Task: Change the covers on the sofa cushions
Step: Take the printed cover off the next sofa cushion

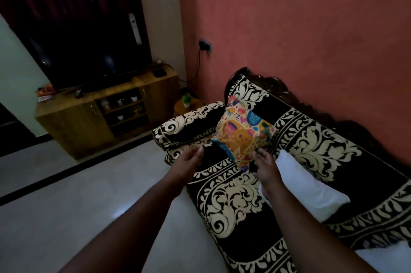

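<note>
The patterned cushion (242,132) leans in the sofa (233,201) corner against the armrest, seemingly so it stays propped, both hands (189,161) (265,166) just short of it with fingers relaxed and empty, a bare white cushion (307,186) beside them awaiting its cover.

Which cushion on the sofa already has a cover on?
The colourful patterned cushion leaning in the sofa's far corner, just beyond both hands. The white cushion lying beside the right hand is bare, as is the one at the frame's bottom edge.

Patterned cushion (242,137) propped at sofa (311,143) corner; bare white cushion (311,188) lying alongside.
</note>
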Tool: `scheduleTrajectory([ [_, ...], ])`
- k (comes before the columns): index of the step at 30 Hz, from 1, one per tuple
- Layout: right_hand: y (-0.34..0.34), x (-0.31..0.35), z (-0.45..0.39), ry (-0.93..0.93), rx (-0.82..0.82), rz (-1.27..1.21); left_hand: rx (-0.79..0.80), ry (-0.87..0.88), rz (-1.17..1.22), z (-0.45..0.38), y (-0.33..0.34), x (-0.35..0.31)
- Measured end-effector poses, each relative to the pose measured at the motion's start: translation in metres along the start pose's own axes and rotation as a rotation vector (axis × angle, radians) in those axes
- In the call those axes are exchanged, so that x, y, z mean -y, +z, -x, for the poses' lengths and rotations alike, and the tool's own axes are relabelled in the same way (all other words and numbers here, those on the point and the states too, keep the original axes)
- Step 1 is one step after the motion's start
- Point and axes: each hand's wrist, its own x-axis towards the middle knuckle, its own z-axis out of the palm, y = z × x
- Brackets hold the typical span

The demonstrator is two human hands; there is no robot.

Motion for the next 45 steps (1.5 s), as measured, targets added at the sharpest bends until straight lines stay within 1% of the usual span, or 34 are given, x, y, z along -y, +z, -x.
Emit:
scheduleTrajectory([
  [2, 0.021, 0.012, -0.032, -0.025, -0.011, 0.013, 0.013, -0.007, 0.009, -0.035, -0.008, -0.02],
  [4, 0.042, 0.026, -0.064, -0.057, 0.001, 0.019, 0.058, -0.01, -0.002, -0.074, -0.018, -0.034],
  [7, 0.061, 0.034, -0.11, -0.043, -0.021, 0.055, 0.102, -0.032, -0.054, -0.129, -0.033, -0.042],
  [10, 0.07, 0.027, -0.144, 0.006, -0.097, 0.09, 0.11, -0.105, -0.005, -0.189, -0.049, -0.037],
  [13, 0.083, 0.014, -0.176, 0.123, -0.262, 0.168, 0.117, -0.221, 0.111, -0.253, -0.066, -0.036],
  [15, 0.091, 0.013, -0.184, 0.2, -0.339, 0.196, 0.159, -0.238, 0.084, -0.282, -0.066, -0.038],
  [17, 0.101, 0.02, -0.201, 0.214, -0.389, 0.184, 0.238, -0.234, 0.042, -0.313, -0.063, -0.05],
  [20, 0.101, 0.027, -0.229, 0.188, -0.402, 0.15, 0.313, -0.261, 0.006, -0.36, -0.048, -0.062],
  [23, 0.084, 0.03, -0.27, 0.183, -0.418, 0.181, 0.38, -0.267, -0.039, -0.405, -0.026, -0.071],
  [28, 0.029, 0.008, -0.364, 0.222, -0.51, 0.27, 0.367, -0.287, -0.122, -0.48, 0.005, -0.049],
  [31, -0.007, -0.024, -0.418, 0.31, -0.555, 0.357, 0.332, -0.346, -0.178, -0.511, 0.013, -0.023],
  [33, -0.024, -0.043, -0.451, 0.368, -0.601, 0.373, 0.319, -0.382, -0.212, -0.527, 0.015, -0.006],
  [36, -0.04, -0.068, -0.489, 0.403, -0.649, 0.284, 0.276, -0.403, -0.24, -0.539, 0.013, 0.008],
  [39, -0.054, -0.11, -0.517, 0.413, -0.685, 0.239, 0.24, -0.43, -0.248, -0.545, 0.01, 0.018],
  [41, -0.057, -0.135, -0.526, 0.367, -0.733, 0.168, 0.242, -0.43, -0.272, -0.549, 0.009, 0.02],
  [43, -0.032, -0.102, -0.511, 0.327, -0.756, 0.163, 0.251, -0.422, -0.301, -0.552, 0.006, 0.022],
  [45, -0.004, -0.077, -0.496, 0.274, -0.724, 0.183, 0.273, -0.393, -0.315, -0.555, 0.001, 0.022],
])
